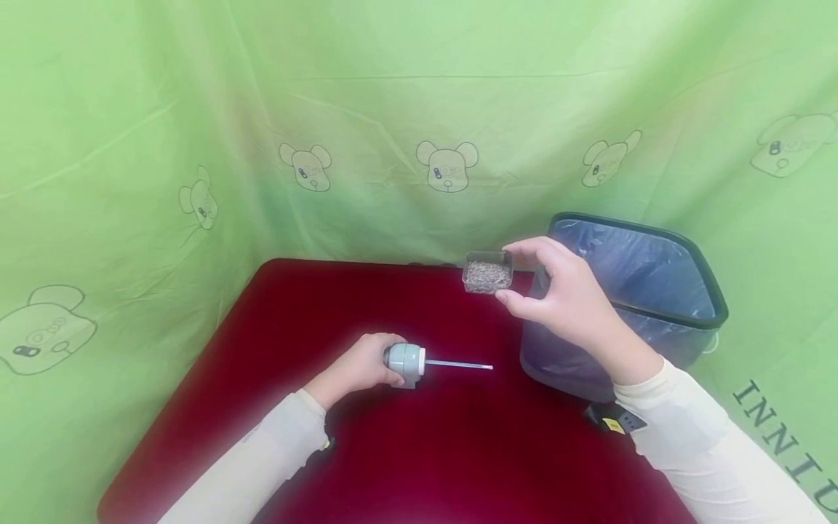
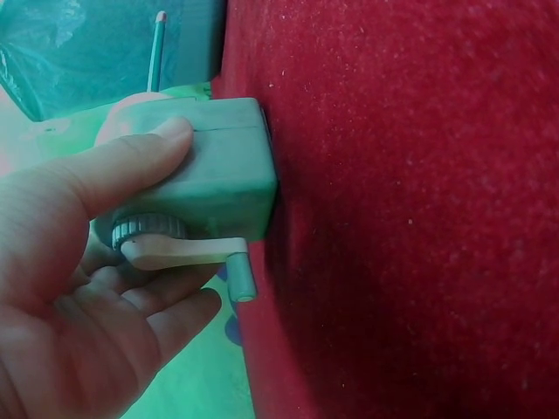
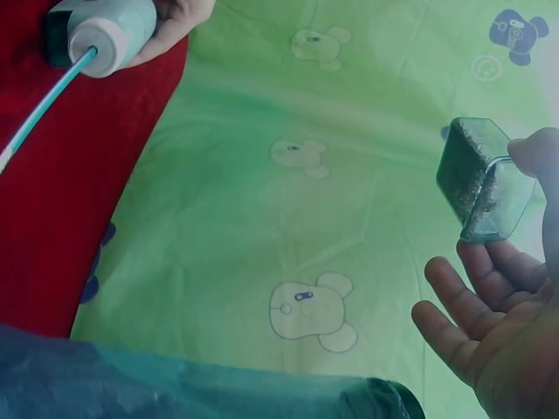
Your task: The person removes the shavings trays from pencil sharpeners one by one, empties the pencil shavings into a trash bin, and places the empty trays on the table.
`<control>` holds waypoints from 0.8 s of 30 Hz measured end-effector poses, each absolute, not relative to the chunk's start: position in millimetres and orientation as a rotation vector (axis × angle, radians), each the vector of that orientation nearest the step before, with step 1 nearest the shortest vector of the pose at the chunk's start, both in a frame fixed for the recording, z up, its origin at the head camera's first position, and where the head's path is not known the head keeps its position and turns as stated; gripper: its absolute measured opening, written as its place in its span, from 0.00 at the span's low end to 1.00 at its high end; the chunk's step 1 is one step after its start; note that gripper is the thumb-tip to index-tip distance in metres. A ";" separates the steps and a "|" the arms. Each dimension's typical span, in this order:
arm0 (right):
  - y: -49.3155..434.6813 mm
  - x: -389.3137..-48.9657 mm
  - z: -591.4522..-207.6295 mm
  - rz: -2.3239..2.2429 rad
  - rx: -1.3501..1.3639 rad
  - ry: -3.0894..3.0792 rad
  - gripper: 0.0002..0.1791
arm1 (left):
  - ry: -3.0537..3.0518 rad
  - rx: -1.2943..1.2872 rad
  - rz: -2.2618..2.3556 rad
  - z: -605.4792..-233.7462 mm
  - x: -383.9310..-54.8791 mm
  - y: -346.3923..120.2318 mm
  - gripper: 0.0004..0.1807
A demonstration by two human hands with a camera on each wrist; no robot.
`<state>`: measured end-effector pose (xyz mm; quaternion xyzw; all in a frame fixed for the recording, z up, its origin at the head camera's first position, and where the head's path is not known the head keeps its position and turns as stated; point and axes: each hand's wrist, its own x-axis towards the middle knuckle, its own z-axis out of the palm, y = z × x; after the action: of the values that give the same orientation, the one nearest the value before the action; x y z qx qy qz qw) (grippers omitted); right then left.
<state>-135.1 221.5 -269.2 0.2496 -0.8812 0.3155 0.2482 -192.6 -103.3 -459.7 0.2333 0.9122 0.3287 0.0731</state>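
My left hand (image 1: 361, 362) grips a pale green hand-crank pencil sharpener (image 1: 407, 359) low over the red table. A pencil (image 1: 458, 364) sticks out of its white front, pointing right. In the left wrist view the thumb lies on the sharpener body (image 2: 223, 161), and the crank handle (image 2: 188, 252) shows at its rear. Raised above the table, my right hand (image 1: 572, 298) pinches a small clear shavings tray (image 1: 487, 274) between thumb and fingers. Pencil shavings cover its bottom; the right wrist view shows the tray (image 3: 472, 179) from the side.
A bin (image 1: 719, 298) with a dark rim and a plastic liner stands at the right, just beside and behind the right hand. The red tabletop (image 1: 314, 313) lies under both hands. Green curtains (image 1: 366, 109) printed with bear heads hang around the table.
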 end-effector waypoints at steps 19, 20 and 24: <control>232.3 -134.1 -253.4 0.823 0.618 -2.444 0.27 | 2.731 0.698 0.989 -460.0 -191.7 -102.4 0.36; 233.2 -134.4 -252.4 0.819 0.615 -2.445 0.27 | 2.732 0.700 0.989 -459.8 -192.2 -102.4 0.36; 236.8 -135.9 -249.4 0.817 0.599 -2.452 0.28 | 2.737 0.698 0.983 -459.2 -193.7 -102.3 0.36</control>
<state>-135.9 236.8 -249.4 0.2190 -0.8967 0.2990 0.2419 -193.7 -102.3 -459.2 0.2327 0.9126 0.3277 0.0755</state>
